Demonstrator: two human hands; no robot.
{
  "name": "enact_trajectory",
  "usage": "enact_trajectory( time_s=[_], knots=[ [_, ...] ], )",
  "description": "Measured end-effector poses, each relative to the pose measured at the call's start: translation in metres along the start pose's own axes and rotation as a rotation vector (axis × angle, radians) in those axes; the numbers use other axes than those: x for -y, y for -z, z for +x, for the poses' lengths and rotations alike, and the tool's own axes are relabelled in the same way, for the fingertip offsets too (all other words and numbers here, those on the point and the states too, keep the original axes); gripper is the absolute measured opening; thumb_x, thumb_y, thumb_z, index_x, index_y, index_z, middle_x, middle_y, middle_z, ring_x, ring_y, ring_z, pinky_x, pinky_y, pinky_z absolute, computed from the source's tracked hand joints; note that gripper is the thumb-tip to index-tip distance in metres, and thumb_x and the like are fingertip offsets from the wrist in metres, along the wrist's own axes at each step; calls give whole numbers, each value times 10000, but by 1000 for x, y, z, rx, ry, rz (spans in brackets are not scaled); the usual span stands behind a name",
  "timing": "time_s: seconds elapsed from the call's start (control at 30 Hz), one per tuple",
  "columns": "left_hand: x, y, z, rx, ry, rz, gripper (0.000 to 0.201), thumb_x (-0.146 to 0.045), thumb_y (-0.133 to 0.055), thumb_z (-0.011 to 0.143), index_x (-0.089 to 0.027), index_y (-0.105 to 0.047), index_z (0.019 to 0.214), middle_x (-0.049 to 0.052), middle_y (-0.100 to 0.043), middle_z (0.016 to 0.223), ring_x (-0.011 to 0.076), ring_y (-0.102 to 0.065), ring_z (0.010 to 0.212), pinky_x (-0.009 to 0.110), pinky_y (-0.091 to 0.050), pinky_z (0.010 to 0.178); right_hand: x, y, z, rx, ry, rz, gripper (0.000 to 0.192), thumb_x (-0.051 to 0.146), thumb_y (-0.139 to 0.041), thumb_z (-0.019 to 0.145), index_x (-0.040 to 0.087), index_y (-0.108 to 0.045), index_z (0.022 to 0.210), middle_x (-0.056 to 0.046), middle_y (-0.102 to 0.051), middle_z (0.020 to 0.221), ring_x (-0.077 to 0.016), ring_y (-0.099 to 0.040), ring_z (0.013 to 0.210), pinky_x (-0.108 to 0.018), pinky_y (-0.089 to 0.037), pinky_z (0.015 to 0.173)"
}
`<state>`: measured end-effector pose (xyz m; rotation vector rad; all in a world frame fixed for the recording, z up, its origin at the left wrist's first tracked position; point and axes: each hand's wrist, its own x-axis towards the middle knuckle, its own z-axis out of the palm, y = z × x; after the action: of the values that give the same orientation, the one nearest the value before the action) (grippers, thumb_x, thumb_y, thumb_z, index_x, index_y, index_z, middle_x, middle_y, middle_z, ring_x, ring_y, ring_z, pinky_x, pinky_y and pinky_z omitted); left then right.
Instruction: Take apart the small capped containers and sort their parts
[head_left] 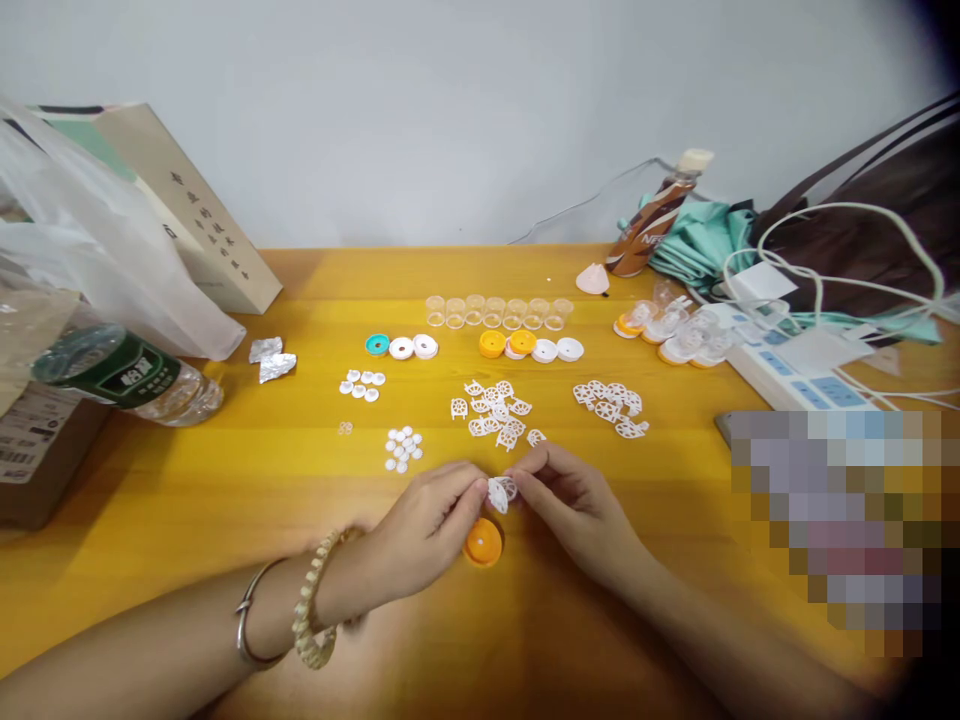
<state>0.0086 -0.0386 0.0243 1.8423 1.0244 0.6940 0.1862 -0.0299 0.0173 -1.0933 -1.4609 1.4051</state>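
Head: two hands (424, 525) (576, 500) on white parts (499, 495), one orange cap (483, 544), seven cups (494, 312)

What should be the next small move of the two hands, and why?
Probably, gently press the small white pieces together: the left hand and right hand pinch them from opposite sides, already close together. The orange lid lies on the table just nearer the person, so it could perhaps wait.

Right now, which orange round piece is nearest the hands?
The orange disc right beside the left hand; the other orange pieces sit farther back on the table.
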Motion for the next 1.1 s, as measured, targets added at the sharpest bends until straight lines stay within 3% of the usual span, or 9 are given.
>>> enact_trajectory(
  time_s=[0.23,0.47,0.67,0.83,1.0,1.1],
  knots=[
    [11,-2,3,13,114,-282,350,-340,-292,956,-153,-495,741,-6,-480,677,101,-450,616,216,-382,585,2,-2,2,96,-48,143,179,351,-642,776,202,-579,852,-4,-648,721,-123,-604,684,-260,-491,672],
    [-2,0,2,-49,-45,-44,263,-221,-357,934,-152,-537,756,-2,-528,705,97,-456,632,212,-376,625,2,-2,2,47,-127,148,250,380,-647,760,185,-515,674,28,-581,589,-88,-538,532,-214,-464,539],
    [-2,-2,2,-78,-33,-55,281,-228,-375,926,-146,-518,699,-9,-510,641,86,-434,569,195,-345,534,1,-4,-6,-107,75,-62,215,369,-640,763,195,-539,690,0,-593,656,-116,-545,604,-234,-467,578],
    [0,-2,2,-91,8,-59,273,-223,-386,908,-150,-480,662,-17,-469,608,86,-408,551,194,-327,500,7,-4,-3,28,-87,80,279,417,-636,757,191,-501,665,27,-556,559,-94,-506,506,-215,-434,498],
    [3,0,2,-25,-3,-62,256,-178,-384,902,-149,-476,665,-28,-457,616,80,-411,565,192,-343,528,6,-3,-2,-9,-62,49,286,412,-654,740,187,-496,659,34,-534,583,-90,-485,533,-212,-400,509],
    [2,1,0,-32,-10,-8,205,-186,-363,922,-151,-533,814,4,-527,735,101,-480,671,223,-406,640,3,1,0,22,-109,81,288,404,-655,743,182,-490,662,46,-519,564,-78,-462,509,-206,-369,492]
  ],
)
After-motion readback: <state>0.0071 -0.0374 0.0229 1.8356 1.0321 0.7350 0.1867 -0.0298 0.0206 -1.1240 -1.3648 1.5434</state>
